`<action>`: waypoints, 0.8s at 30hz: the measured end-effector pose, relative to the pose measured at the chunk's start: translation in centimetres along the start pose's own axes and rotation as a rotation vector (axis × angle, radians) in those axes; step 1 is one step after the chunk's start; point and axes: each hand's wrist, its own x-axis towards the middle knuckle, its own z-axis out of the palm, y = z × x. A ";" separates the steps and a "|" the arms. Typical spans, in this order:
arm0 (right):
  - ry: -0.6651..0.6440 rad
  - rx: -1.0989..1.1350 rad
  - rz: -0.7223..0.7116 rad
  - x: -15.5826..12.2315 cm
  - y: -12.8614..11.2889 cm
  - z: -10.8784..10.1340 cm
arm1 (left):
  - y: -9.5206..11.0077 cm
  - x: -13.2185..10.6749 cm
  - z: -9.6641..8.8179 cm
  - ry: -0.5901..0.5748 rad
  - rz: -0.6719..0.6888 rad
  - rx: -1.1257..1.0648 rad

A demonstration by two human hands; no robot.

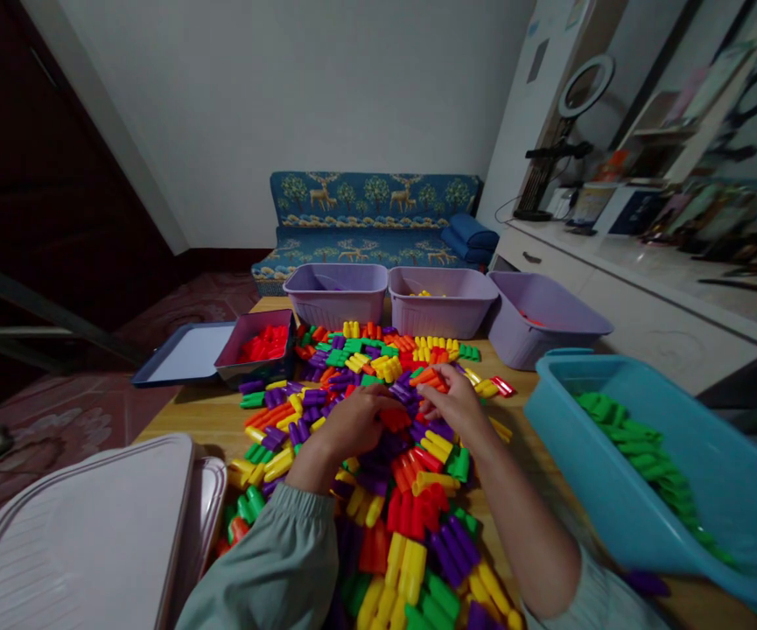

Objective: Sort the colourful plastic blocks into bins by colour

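Observation:
A wide heap of glossy plastic pieces [408, 560], shaped like joined bullet-like tubes in red, orange, yellow, green and purple, covers the middle of the wooden table [181, 411]. My left hand [355, 429] is over the heap, its fingers curled round a red-orange tube piece [396, 419]. Slightly higher and to the right, my right hand [457, 402] pinches an orange tube piece [428, 378] between thumb and fingers. The two hands are close together but apart. Part of the left fingers is hidden behind the back of that hand.
Three purple bins [335, 302] line the far edge. On the right stands a blue tub [614, 525] holding green pieces [634, 446]. A dark box [240, 350] of red pieces is at the left, beside a tray-like lid [187, 350]. Pale lids [89, 534] lie at the near left.

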 end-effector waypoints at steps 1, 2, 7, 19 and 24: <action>-0.012 0.001 -0.001 0.0 0.0 0.1 | 0.0 0.0 0.1 0.002 -0.007 -0.018; -0.019 -0.001 -0.001 -0.1 0.1 0.2 | -0.1 -0.1 0.1 0.008 -0.013 -0.032; -0.020 0.004 0.022 -0.3 0.0 0.5 | 0.0 0.3 0.5 0.078 -0.091 -0.038; -0.132 0.326 0.139 -1.4 -0.5 2.3 | -2.4 1.2 0.8 0.514 -0.561 -1.171; -0.144 0.366 0.156 -1.5 -0.4 2.8 | -1.3 1.1 0.8 0.352 -0.538 -1.193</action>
